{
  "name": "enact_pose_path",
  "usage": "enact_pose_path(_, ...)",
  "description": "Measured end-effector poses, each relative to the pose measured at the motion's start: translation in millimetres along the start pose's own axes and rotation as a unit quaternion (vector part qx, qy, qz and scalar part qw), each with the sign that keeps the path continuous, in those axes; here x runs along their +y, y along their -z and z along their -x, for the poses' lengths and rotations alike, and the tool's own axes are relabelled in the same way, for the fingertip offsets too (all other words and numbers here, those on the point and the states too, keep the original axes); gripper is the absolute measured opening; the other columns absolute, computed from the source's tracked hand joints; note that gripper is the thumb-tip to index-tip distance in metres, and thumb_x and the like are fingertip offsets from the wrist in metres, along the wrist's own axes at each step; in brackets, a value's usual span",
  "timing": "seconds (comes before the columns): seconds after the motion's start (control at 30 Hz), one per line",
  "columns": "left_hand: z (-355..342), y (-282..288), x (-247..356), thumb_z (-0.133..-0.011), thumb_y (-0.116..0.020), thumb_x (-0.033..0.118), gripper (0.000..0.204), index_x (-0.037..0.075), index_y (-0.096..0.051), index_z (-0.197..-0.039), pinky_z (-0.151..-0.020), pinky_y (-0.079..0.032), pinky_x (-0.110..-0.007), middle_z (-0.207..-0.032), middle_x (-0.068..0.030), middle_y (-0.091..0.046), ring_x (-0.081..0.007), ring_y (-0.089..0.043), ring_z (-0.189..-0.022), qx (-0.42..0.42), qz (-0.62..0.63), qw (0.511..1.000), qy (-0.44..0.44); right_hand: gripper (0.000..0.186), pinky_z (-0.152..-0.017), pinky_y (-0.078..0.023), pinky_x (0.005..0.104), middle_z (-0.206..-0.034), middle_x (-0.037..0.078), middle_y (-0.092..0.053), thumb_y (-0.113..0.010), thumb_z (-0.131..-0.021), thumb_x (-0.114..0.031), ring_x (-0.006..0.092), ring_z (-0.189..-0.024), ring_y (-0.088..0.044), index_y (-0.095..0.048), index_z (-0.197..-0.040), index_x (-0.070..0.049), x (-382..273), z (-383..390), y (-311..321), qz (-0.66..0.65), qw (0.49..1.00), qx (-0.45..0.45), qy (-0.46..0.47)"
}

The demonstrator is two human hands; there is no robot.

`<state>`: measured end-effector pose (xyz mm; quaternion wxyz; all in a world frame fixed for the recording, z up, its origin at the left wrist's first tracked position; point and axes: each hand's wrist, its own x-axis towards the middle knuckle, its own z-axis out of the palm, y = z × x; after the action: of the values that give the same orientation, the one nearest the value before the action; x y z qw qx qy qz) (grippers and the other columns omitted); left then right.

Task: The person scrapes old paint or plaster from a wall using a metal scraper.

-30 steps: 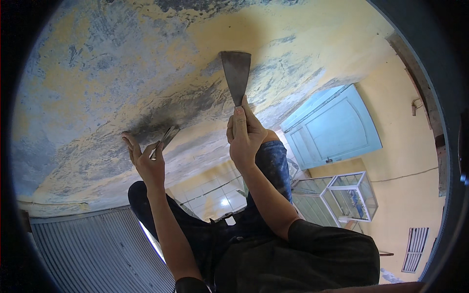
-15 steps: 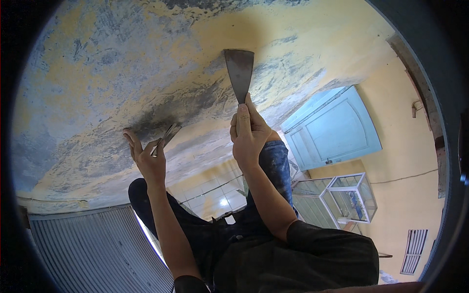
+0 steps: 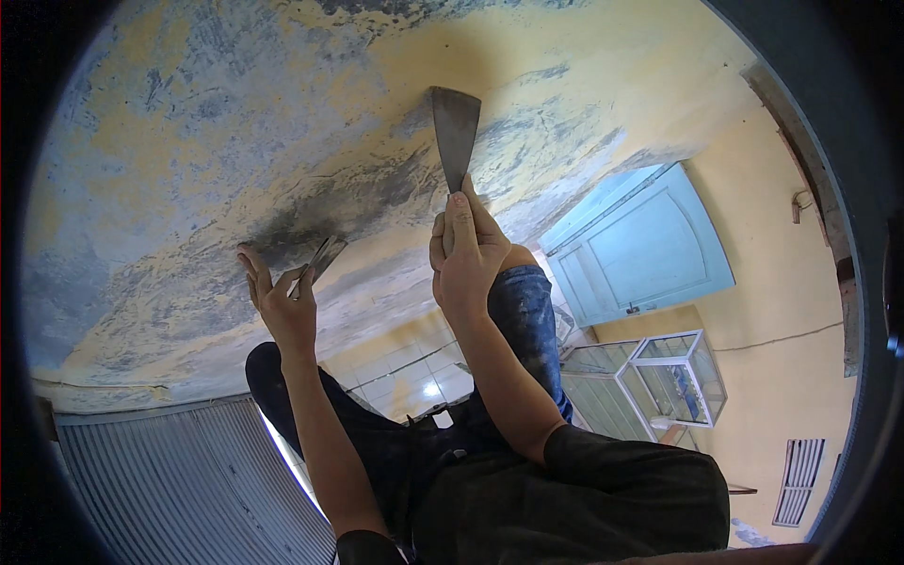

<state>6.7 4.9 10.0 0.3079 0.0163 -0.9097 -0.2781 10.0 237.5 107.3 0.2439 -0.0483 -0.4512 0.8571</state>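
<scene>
Patchy yellow-and-grey wall (image 3: 188, 169) spreads across far side; blue door (image 3: 650, 250) at right, glass cabinet (image 3: 670, 363) nearer. Your hands apart, each closed on own tool. Right hand (image 3: 468, 259) grips scraper (image 3: 457, 132) below blade, thumb laid along it, likely for steering; wide edge faces wall at far centre, contact unclear. Left hand (image 3: 285, 303) pinches flat metal tool (image 3: 325, 261) near dark patch (image 3: 299, 226), other fingers raised toward wall, perhaps for bracing; cannot tell whether they touch.
</scene>
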Motion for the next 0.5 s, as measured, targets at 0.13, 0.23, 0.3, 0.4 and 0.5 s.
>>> enact_pose_path(0.13,0,-2,0,-0.086,-0.082,0.02,0.014,0.007,-0.083,-0.091,-0.123,-0.028,-0.054,-0.169,-0.0216,-0.024,-0.0412,-0.019,-0.157,-0.009,-0.001,1.0,0.01,0.038,-0.043,-0.032,0.0193,-0.068,-0.004,-0.051,-0.059,-0.107,-0.012,0.0012,-0.054,-0.041,-0.058,-0.143,0.002,2,2,-2,-0.004,1.0,0.018,0.013)
enact_pose_path(0.23,0,-2,-5,-0.086,-0.082,0.02,0.014,0.007,-0.083,-0.091,-0.123,-0.028,-0.054,-0.169,-0.0209,-0.025,-0.0411,-0.02,-0.157,-0.004,-0.005,1.0,0.004,0.04,-0.042,-0.031,0.0192,-0.068,-0.005,-0.048,-0.056,-0.108,-0.011,0.0014,-0.053,-0.037,-0.055,-0.145,0.002,13,5,5,0.025,0.999,0.0,0.044)
enact_pose_path(0.3,1,-3,-7,-0.086,-0.082,0.02,0.014,0.007,-0.083,-0.091,-0.123,-0.028,-0.054,-0.168,-0.0207,-0.026,-0.0411,-0.02,-0.157,-0.002,-0.007,1.0,0.003,0.041,-0.04,-0.03,0.0193,-0.068,-0.006,-0.046,-0.054,-0.109,-0.01,0.0018,-0.051,-0.035,-0.052,-0.147,0.003,19,4,12,0.052,0.996,-0.02,0.062)
enact_pose_path(0.4,1,-4,-6,-0.087,-0.082,0.02,0.013,0.007,-0.083,-0.091,-0.123,-0.028,-0.055,-0.168,-0.0209,-0.026,-0.0409,-0.021,-0.157,-0.004,-0.012,1.0,0.003,0.039,-0.046,-0.031,0.0185,-0.067,-0.006,-0.047,-0.056,-0.108,-0.012,0.0006,-0.054,-0.038,-0.056,-0.145,0.003,21,2,19,0.086,0.994,-0.01,0.07)
enact_pose_path(0.5,0,-2,-4,-0.087,-0.081,0.019,0.013,0.007,-0.083,-0.091,-0.123,-0.028,-0.055,-0.168,-0.0207,-0.025,-0.0407,-0.02,-0.157,-0.009,-0.004,1.0,0.005,0.041,-0.04,-0.029,0.0196,-0.066,-0.006,-0.044,-0.053,-0.109,-0.011,0.0017,-0.051,-0.034,-0.051,-0.148,0.004,20,-3,22,0.129,0.988,-0.022,0.078)
